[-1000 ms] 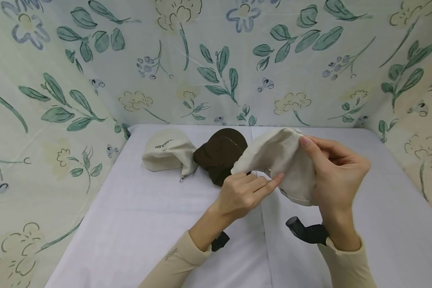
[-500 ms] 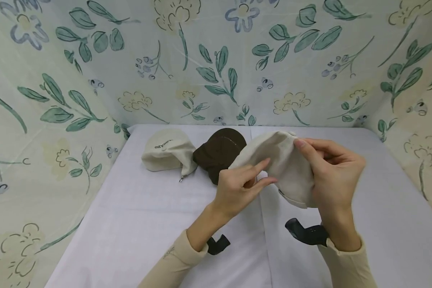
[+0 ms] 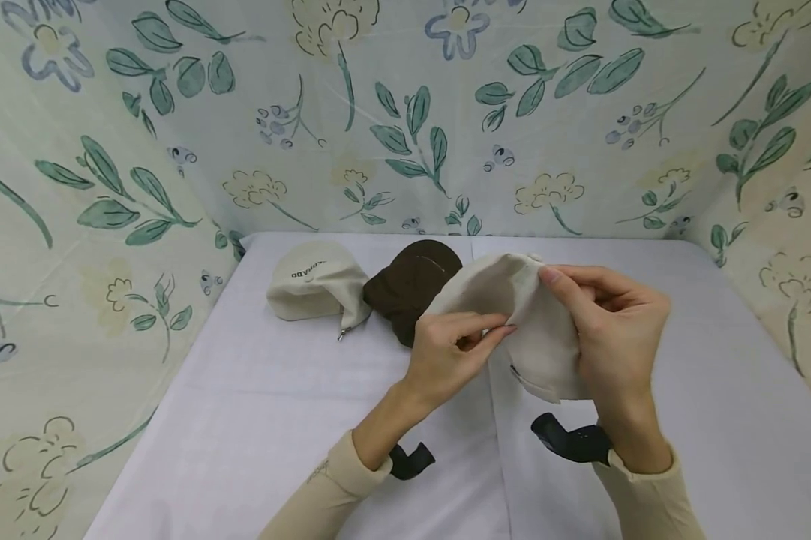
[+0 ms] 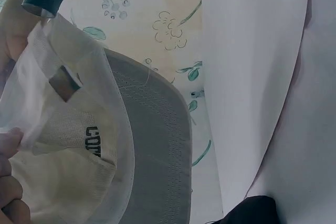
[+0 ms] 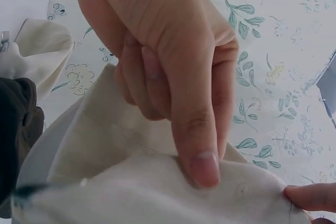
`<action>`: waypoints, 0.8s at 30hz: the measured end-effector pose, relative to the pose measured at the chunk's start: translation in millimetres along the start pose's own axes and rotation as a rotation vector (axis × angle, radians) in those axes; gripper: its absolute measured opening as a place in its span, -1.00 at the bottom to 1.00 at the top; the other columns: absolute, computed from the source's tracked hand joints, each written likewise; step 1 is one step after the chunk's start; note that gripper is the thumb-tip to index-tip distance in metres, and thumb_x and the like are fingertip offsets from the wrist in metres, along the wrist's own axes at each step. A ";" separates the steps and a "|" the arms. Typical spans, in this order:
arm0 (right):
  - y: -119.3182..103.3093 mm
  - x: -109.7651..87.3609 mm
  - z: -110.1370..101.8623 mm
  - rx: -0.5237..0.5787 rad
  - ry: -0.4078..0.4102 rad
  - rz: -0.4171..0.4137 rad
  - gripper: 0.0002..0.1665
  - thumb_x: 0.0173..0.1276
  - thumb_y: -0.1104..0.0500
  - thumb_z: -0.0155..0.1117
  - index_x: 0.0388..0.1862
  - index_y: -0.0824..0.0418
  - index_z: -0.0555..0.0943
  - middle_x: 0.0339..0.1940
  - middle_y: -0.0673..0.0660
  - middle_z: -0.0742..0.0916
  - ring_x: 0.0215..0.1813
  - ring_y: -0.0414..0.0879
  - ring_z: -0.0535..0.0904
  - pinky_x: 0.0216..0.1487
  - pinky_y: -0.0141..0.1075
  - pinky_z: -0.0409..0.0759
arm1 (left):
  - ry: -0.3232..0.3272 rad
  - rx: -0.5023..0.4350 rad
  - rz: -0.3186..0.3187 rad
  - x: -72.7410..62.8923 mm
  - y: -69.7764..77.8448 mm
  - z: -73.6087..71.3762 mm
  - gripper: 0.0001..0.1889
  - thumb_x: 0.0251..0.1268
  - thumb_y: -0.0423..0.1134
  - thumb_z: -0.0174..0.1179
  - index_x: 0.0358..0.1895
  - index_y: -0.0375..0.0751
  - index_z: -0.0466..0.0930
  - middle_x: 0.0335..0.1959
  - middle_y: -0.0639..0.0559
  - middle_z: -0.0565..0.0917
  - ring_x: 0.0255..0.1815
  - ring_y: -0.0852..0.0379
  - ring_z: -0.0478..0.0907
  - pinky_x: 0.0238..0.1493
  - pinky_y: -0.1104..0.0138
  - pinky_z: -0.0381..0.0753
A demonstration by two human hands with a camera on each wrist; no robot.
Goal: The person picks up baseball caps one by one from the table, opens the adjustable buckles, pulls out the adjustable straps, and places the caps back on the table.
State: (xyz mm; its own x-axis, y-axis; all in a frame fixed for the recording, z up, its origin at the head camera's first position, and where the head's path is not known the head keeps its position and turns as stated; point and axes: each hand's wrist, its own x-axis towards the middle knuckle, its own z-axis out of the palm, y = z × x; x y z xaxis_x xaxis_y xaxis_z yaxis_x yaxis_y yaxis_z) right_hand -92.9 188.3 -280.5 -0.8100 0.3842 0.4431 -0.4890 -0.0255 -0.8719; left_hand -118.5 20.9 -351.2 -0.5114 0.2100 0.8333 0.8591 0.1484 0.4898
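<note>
An off-white baseball cap point(image 3: 547, 337) is held up over the table between both hands. My right hand point(image 3: 624, 337) pinches its fabric near the top, thumb on the near side; the right wrist view shows the thumb point(image 5: 202, 166) pressed on the cloth. At the cap's nearer left edge, my left hand point(image 3: 449, 345) pinches the cloth between thumb and forefinger. The left wrist view looks into the cap, with dark lettering point(image 4: 93, 140), a small label point(image 4: 64, 83) and the stitched brim point(image 4: 155, 140) showing. Part of the brim is hidden behind my left hand in the head view.
A cream cap point(image 3: 304, 300) with dark lettering and a metal strap buckle point(image 3: 341, 334) lies at the back left of the white-covered table point(image 3: 243, 420). Beside it is a dark brown cap point(image 3: 415, 281), partly behind the held one. Floral cloth point(image 3: 405, 112) walls the back and sides.
The held cap and right hand have shifted slightly left and down. My left forefinger lifted off the cloth, then closed with the thumb into a pinch on the cap's edge.
</note>
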 end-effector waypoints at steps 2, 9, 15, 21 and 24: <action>0.8 1.5 -0.7 -0.028 0.009 0.013 -0.78 0.11 0.38 0.63 -0.35 0.54 0.77 -0.83 0.05 0.52 -0.75 -0.21 0.18 -0.71 -0.40 0.12 | 0.010 -0.078 -0.020 0.7 1.3 -1.8 -0.93 0.14 -0.49 0.49 -0.30 -0.37 0.84 -0.68 0.02 0.63 -0.64 0.33 0.31 -0.56 0.57 0.30; 6.0 7.6 -2.8 -0.105 -0.005 0.067 -0.75 0.13 0.31 0.65 -0.33 0.48 0.79 -0.79 0.05 0.52 -0.71 -0.19 0.23 -0.70 -0.45 0.19 | 0.111 -0.271 -0.094 6.1 7.8 -10.9 -0.92 0.12 -0.52 0.49 -0.31 -0.48 0.82 -0.64 -0.09 0.72 -0.67 0.30 0.32 -0.62 0.50 0.30; 11.3 7.0 -0.3 -0.193 -0.055 0.097 -0.78 0.18 0.26 0.63 -0.32 0.42 0.81 -0.78 0.04 0.50 -0.66 -0.17 0.24 -0.65 -0.42 0.16 | 0.181 -0.310 -0.135 8.6 12.3 -17.9 -0.92 0.10 -0.53 0.50 -0.34 -0.50 0.81 -0.76 -0.05 0.62 -0.73 0.30 0.21 -0.67 0.46 0.17; 12.0 1.8 1.1 -0.400 -0.248 0.096 -0.85 0.31 0.19 0.54 -0.17 0.21 0.85 -0.72 -0.03 0.45 -0.64 -0.19 0.23 -0.62 -0.34 0.15 | 0.236 -0.304 -0.172 10.8 18.0 -26.4 -0.91 0.11 -0.52 0.50 -0.33 -0.50 0.81 -0.78 -0.03 0.57 -0.74 0.30 0.20 -0.70 0.44 0.15; 9.3 -3.1 1.5 -0.414 -0.372 -0.014 -0.81 0.33 0.30 0.48 -0.09 0.17 0.84 -0.71 -0.04 0.36 -0.67 -0.20 0.16 -0.67 -0.33 0.11 | 0.254 -0.307 -0.191 13.2 20.7 -31.6 -0.91 0.11 -0.53 0.49 -0.32 -0.51 0.80 -0.82 -0.01 0.49 -0.75 0.30 0.19 -0.71 0.44 0.14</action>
State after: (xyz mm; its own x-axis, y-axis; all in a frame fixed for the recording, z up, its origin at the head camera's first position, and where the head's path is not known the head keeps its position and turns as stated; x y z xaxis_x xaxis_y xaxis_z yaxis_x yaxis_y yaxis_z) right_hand -95.4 185.5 -289.7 -0.9007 0.0282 0.4335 -0.3932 0.3711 -0.8412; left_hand -106.8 -3.8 -321.9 -0.6735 -0.0433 0.7379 0.7354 -0.1409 0.6629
